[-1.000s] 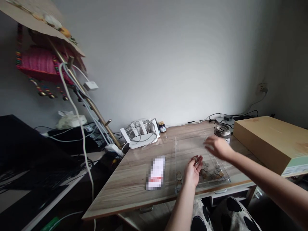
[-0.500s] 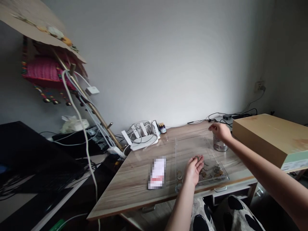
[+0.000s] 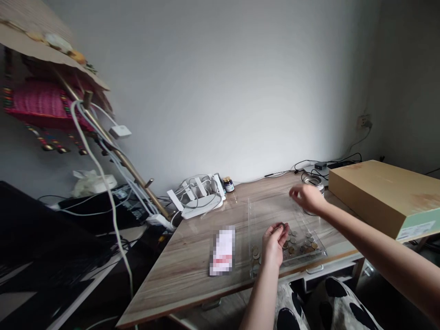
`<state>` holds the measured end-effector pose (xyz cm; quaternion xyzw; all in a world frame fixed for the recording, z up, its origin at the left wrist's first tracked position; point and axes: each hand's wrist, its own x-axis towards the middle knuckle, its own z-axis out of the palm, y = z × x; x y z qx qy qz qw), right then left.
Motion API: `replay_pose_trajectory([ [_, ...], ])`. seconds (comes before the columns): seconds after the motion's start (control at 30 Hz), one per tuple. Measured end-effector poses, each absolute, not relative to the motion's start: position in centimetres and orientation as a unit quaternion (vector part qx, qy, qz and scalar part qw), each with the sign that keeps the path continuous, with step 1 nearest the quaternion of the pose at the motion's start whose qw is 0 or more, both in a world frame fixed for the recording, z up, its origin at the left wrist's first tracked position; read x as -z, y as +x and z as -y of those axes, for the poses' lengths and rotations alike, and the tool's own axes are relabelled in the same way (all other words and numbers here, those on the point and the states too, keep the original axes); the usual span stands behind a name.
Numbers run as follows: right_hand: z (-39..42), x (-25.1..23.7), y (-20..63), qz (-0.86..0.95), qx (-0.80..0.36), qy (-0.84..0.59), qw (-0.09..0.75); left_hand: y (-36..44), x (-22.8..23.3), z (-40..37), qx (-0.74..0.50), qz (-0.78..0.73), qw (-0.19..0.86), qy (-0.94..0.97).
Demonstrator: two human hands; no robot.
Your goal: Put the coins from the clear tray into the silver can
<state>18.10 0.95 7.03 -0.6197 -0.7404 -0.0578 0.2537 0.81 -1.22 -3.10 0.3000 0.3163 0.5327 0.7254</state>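
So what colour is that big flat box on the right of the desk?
The box is tan cardboard with a pale green end label, seen in the head view.

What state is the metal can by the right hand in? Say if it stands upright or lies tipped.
Upright. The metal can stands on the table with its round top facing up, behind the right hand, which partly covers it.

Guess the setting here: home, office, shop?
Most likely a room in a home, used as a desk corner. A white router with tangled cables sits on the wooden table, a pink beaded bag hangs at the left, and loose coins lie in a clear tray by the left hand.
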Motion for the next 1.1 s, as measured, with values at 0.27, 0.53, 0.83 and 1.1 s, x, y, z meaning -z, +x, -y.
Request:
replay_pose_trajectory([
  [0.27,1.3,-3.1,13.5,0.809,-0.206,-0.518,0.187,1.0,3.0,1.1,-0.551,-0.338,0.713,0.272],
  [0.53,-0.4,-5.3,17.1,0.733,0.015,-0.622,0.275,0.8,2.8,1.0,-0.494,-0.321,0.766,0.256],
  [0.83,-4.8,-9.1,25.3,0.586,0.113,-0.790,0.140,0.4,2.6,1.0,-0.472,-0.330,0.781,0.242],
  [1.1,-1.2,-6.1,18.9,0.681,0.158,-0.672,0.246,0.5,2.8,0.6,-0.487,-0.335,0.783,0.191],
])
